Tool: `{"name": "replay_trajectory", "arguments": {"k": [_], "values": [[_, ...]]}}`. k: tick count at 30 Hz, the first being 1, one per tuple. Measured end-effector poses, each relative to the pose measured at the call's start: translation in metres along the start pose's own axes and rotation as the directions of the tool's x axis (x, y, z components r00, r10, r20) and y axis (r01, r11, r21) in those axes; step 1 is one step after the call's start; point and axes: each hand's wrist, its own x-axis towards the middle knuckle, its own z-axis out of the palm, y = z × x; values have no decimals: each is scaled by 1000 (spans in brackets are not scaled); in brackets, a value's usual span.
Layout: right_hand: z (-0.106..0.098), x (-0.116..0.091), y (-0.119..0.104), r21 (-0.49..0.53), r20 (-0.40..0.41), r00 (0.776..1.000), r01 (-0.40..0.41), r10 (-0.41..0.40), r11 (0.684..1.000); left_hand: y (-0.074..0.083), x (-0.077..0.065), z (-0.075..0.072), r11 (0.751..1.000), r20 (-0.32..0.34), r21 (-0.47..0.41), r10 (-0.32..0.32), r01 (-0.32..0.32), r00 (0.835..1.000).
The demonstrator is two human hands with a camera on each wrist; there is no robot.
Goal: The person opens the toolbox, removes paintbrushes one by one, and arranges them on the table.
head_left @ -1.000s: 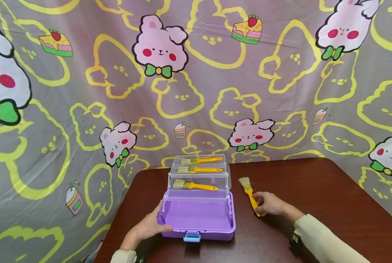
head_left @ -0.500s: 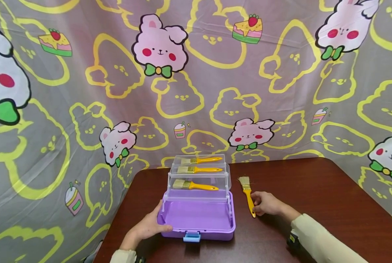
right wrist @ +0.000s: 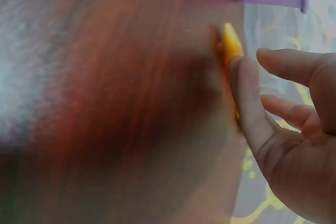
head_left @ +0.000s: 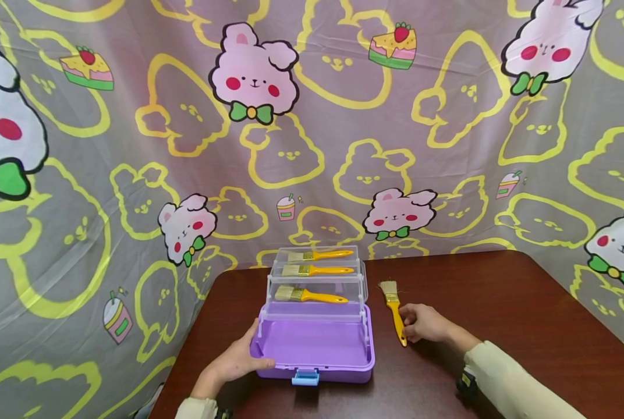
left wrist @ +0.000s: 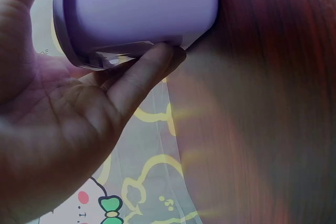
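A purple storage box (head_left: 343, 375) with a blue latch (head_left: 305, 377) stands on the table, its clear stacked trays (head_left: 317, 314) raised behind the base. Paintbrushes with yellow handles lie in the trays, a front one (head_left: 322, 297), a middle one (head_left: 333, 270) and a back one (head_left: 333, 254). My left hand (head_left: 236, 356) holds the box's left end, thumb over the front corner and fingers along the side. Another paintbrush (head_left: 397, 320) lies on the table right of the box, bristles away from me. My right hand (head_left: 428, 323) is beside its handle, a fingertip against it, the other fingers spread.
The brown wooden table (head_left: 500, 326) extends to the right of the brush. A patterned cloth (head_left: 333, 128) with rabbit drawings hangs behind the table and along both sides.
Over the first half second the loose paintbrush's handle end swung slightly left, its bristles staying in place, with my right hand at the handle. Since then little has changed; my left hand stays on the box.
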Motion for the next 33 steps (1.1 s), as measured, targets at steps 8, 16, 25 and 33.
{"name": "replay_trajectory", "arguments": {"k": [8,16,25,33], "values": [[-8,1,-26,-346,-73,987,109,-143,932,0,-1,0,1000,7,-9,1,-1,1000],[-9,2,-59,-467,-58,969,187,-241,864,1,-2,1,1000,2,-8,5,-5,1000],[-1,6,-93,-540,-61,963,190,-264,820,2,-3,1,1000,-2,5,-2,2,1000],[9,13,-118,-538,-34,944,261,-329,801,3,-3,0,1000,4,-5,18,-18,1000]]}}
